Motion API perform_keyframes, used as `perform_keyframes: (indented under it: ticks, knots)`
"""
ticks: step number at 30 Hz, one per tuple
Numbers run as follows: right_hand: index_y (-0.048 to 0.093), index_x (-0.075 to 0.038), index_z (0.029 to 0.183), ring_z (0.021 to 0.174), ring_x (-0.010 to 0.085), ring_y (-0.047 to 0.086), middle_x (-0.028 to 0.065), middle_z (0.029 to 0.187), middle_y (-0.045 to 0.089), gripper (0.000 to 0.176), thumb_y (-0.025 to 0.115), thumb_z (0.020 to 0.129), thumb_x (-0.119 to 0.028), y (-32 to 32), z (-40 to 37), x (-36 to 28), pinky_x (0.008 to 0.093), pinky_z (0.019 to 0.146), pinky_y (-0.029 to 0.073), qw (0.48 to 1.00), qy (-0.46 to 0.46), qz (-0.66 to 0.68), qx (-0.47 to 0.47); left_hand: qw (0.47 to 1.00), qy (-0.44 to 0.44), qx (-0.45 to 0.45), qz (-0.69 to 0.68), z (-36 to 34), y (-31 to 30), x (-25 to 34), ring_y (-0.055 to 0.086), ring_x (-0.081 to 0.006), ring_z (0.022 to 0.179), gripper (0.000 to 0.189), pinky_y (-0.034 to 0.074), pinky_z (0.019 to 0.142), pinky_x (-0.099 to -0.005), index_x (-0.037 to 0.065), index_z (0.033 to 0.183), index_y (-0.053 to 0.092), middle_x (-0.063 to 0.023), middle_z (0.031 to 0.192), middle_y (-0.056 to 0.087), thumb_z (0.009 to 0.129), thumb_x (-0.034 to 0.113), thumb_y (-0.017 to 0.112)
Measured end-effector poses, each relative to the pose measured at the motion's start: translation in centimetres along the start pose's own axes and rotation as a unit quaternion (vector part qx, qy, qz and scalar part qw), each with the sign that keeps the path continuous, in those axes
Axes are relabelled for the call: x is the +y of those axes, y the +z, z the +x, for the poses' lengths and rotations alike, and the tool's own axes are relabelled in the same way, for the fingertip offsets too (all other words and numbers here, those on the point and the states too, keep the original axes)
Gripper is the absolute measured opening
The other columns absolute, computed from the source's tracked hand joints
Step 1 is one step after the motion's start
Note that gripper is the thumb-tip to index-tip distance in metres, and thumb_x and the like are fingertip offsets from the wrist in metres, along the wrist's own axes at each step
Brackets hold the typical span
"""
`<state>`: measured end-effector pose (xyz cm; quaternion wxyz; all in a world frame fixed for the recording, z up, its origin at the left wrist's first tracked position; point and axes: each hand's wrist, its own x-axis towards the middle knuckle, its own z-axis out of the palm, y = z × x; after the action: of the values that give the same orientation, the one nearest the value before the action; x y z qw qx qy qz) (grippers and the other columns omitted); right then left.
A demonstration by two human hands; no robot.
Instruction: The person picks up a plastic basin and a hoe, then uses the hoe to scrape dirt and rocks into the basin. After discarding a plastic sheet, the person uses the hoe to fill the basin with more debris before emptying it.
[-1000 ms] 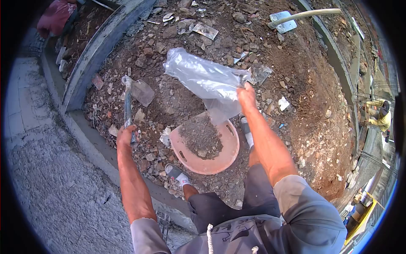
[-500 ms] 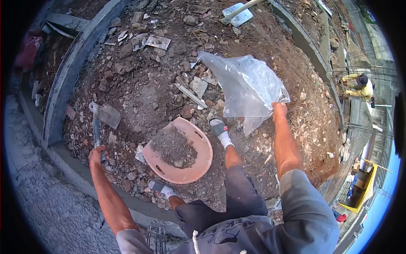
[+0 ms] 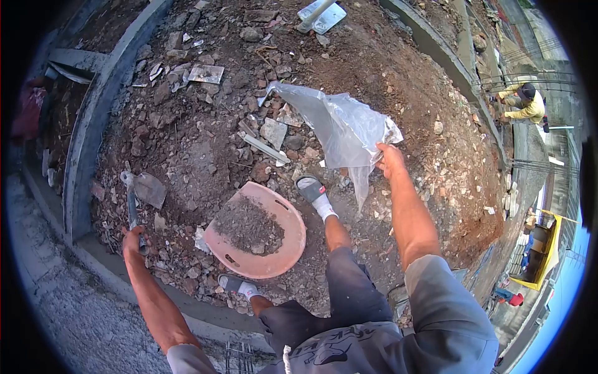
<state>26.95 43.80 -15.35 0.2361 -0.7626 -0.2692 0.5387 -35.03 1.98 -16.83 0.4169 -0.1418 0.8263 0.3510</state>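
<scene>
My left hand (image 3: pixel 133 240) is closed around the grey handle of a hoe (image 3: pixel 149 189), whose flat blade rests on the rubble at the left. A clear plastic sheet (image 3: pixel 339 128) hangs from my right hand (image 3: pixel 390 160), pinched at its near corner. The sheet's far end reaches down to the rubble. Between my hands, by my sandalled feet, sits a pinkish scoop-shaped tray (image 3: pixel 289 240) with two slot handles. Dark soil (image 3: pixel 246 225) is heaped in the tray.
Broken tiles (image 3: pixel 207 73), stones and a pale strip (image 3: pixel 265 148) litter the ground. Concrete beams (image 3: pixel 103 106) border the pit on both sides. Another tool blade (image 3: pixel 324 17) lies at the top. A person in yellow (image 3: pixel 528 105) works beyond the right beam, near a yellow-edged container (image 3: pixel 541 255).
My right hand has moved left and slightly up, and the plastic sheet has folded narrower. My left hand still holds the hoe handle. The whole view has shifted a little.
</scene>
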Motion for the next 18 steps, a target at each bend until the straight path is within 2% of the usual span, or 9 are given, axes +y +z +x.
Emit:
perform_keyframes:
  ticks: [1, 3, 5, 7, 8, 11, 13, 17, 18]
  knots:
    - [0.059, -0.003, 0.107, 0.091, 0.0226, 0.062, 0.0121, 0.103, 0.064, 0.028, 0.064, 0.082, -0.015, 0.8, -0.4, -0.7, 0.0366, 0.076, 0.05, 1.0, -0.014, 0.007, 0.011, 1.0, 0.011, 0.01, 0.003, -1.1, 0.1, 0.5, 0.054, -0.0193, 0.045, 0.02, 0.044, 0.04, -0.0326, 0.004, 0.09, 0.056, -0.0065, 0.063, 0.056, 0.081, 0.021, 0.062]
    - [0.059, -0.001, 0.11, 0.089, 0.0206, 0.062, 0.0102, 0.102, 0.065, 0.028, 0.062, 0.084, -0.012, 2.3, -2.3, -1.9, 0.0353, 0.077, 0.049, 0.99, -0.142, 0.027, 0.005, 1.0, -0.002, 0.029, 0.007, -1.7, 0.0, 0.7, 0.054, -0.0196, 0.045, 0.018, 0.044, 0.04, -0.0321, 0.004, 0.089, 0.057, -0.0069, 0.063, 0.057, 0.081, 0.02, 0.062]
    - [0.053, 0.003, 0.125, 0.096, 0.0202, 0.061, 0.0105, 0.11, 0.064, 0.044, 0.061, 0.084, -0.012, 3.5, -2.3, -2.1, 0.0321, 0.087, 0.045, 0.966, -0.255, -0.029, -0.016, 1.0, 0.009, 0.017, 0.009, -1.8, 0.7, 0.9, 0.054, -0.0198, 0.045, 0.018, 0.044, 0.04, -0.0323, 0.004, 0.089, 0.057, -0.0071, 0.063, 0.057, 0.081, 0.019, 0.061]
    - [0.055, 0.003, 0.123, 0.101, 0.0189, 0.058, 0.0106, 0.114, 0.063, 0.047, 0.062, 0.079, -0.009, 6.8, -5.1, -2.6, 0.0311, 0.092, 0.042, 0.961, -0.267, -0.018, -0.068, 1.0, 0.016, 0.019, 0.008, -1.2, 1.5, 1.0, 0.054, -0.0199, 0.044, 0.018, 0.044, 0.038, -0.0324, 0.003, 0.089, 0.056, -0.0081, 0.063, 0.057, 0.081, 0.017, 0.061]
    - [0.059, 0.001, 0.119, 0.094, 0.0183, 0.058, 0.0084, 0.107, 0.065, 0.041, 0.061, 0.079, -0.006, 8.4, -4.7, -1.7, 0.0313, 0.087, 0.043, 0.961, -0.271, -0.047, -0.04, 1.0, 0.017, 0.016, 0.016, -1.2, 1.8, 1.2, 0.054, -0.0195, 0.044, 0.018, 0.044, 0.038, -0.0318, 0.003, 0.09, 0.055, -0.008, 0.062, 0.057, 0.08, 0.016, 0.062]
    - [0.059, -0.001, 0.118, 0.095, 0.0222, 0.061, 0.0107, 0.106, 0.066, 0.045, 0.066, 0.074, -0.009, 14.9, -8.7, -0.3, 0.0338, 0.087, 0.045, 0.955, -0.276, 0.034, -0.1, 0.999, 0.022, 0.018, 0.037, -1.6, 1.4, 1.5, 0.053, -0.0195, 0.043, 0.019, 0.044, 0.037, -0.0324, 0.001, 0.09, 0.054, -0.0082, 0.06, 0.056, 0.08, 0.015, 0.062]
    - [0.056, -0.002, 0.12, 0.091, 0.0275, 0.063, 0.0156, 0.102, 0.066, 0.049, 0.068, 0.074, -0.013, 19.3, -10.8, 2.2, 0.0372, 0.083, 0.047, 0.918, -0.369, -0.116, -0.086, 0.998, 0.029, 0.039, 0.038, -3.1, 1.8, 2.4, 0.053, -0.0198, 0.042, 0.02, 0.043, 0.038, -0.0337, 0.0, 0.092, 0.053, -0.0078, 0.059, 0.055, 0.081, 0.015, 0.061]
    - [0.045, -0.004, 0.116, 0.093, 0.0401, 0.063, 0.0232, 0.097, 0.065, 0.057, 0.076, 0.072, -0.026, 26.5, -18.0, 6.6, 0.0449, 0.081, 0.048, 0.849, -0.377, -0.29, -0.231, 0.999, 0.013, 0.026, 0.016, -2.6, 1.3, 1.9, 0.052, -0.0189, 0.044, 0.022, 0.044, 0.038, -0.0335, 0.002, 0.095, 0.049, -0.0092, 0.066, 0.056, 0.079, 0.013, 0.061]
    - [0.049, -0.003, 0.115, 0.095, 0.0406, 0.063, 0.0251, 0.096, 0.065, 0.056, 0.075, 0.074, -0.031, 27.4, -19.6, 6.7, 0.0462, 0.083, 0.048, 0.835, -0.334, -0.33, -0.287, 0.999, 0.017, 0.026, 0.006, -2.6, 1.2, 1.7, 0.052, -0.0189, 0.044, 0.022, 0.044, 0.038, -0.0336, 0.002, 0.095, 0.049, -0.0091, 0.066, 0.056, 0.079, 0.012, 0.061]
